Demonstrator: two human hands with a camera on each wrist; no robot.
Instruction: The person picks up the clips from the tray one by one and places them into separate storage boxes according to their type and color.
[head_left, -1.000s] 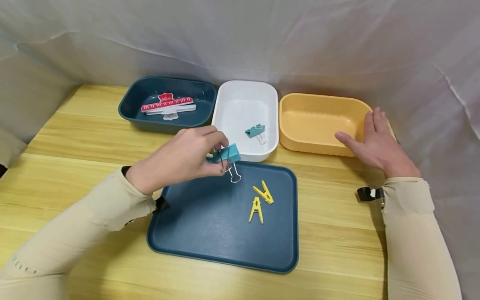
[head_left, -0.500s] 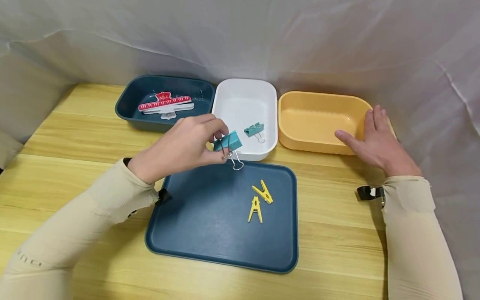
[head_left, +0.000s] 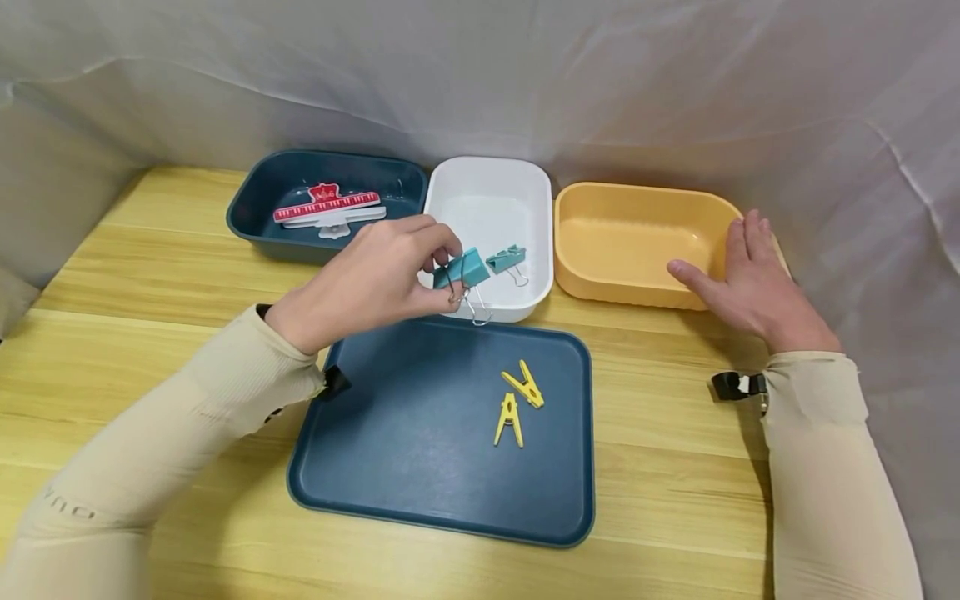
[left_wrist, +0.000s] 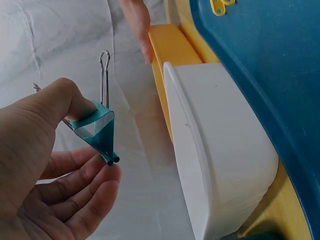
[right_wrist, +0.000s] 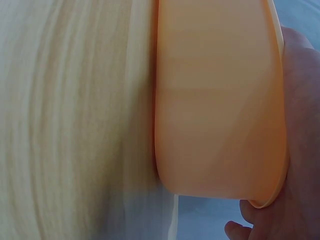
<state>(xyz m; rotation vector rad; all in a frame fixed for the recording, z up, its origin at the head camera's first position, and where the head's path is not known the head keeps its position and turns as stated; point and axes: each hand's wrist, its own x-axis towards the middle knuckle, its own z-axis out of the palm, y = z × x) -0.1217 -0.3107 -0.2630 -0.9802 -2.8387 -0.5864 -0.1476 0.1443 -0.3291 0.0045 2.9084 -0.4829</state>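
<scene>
My left hand (head_left: 371, 275) pinches a teal binder clip (head_left: 471, 267) between thumb and fingers, above the near end of the white bin (head_left: 542, 208). In the left wrist view the thumb presses the back of the clip (left_wrist: 106, 135), and its wire handles stick out. A second teal binder clip (head_left: 506, 259) lies inside the white bin. Over the right end of the yellow bin (head_left: 637, 290) rests my right hand (head_left: 768, 292), fingers straight and thumb along the near rim. From the right wrist, that hand (right_wrist: 305, 135) touches the bin's rim; some fingers are hidden.
A dark blue bin (head_left: 255, 229) at the left holds a red clip (head_left: 326, 205) and a white clip (head_left: 337, 220). Two yellow clothespins (head_left: 508, 417) lie on the dark blue tray (head_left: 420, 483) in front. A grey cloth (head_left: 480, 75) hangs behind the bins.
My left hand has carried the teal binder clip forward and slightly right, from above the tray's far edge to over the white bin. The right hand stays put.
</scene>
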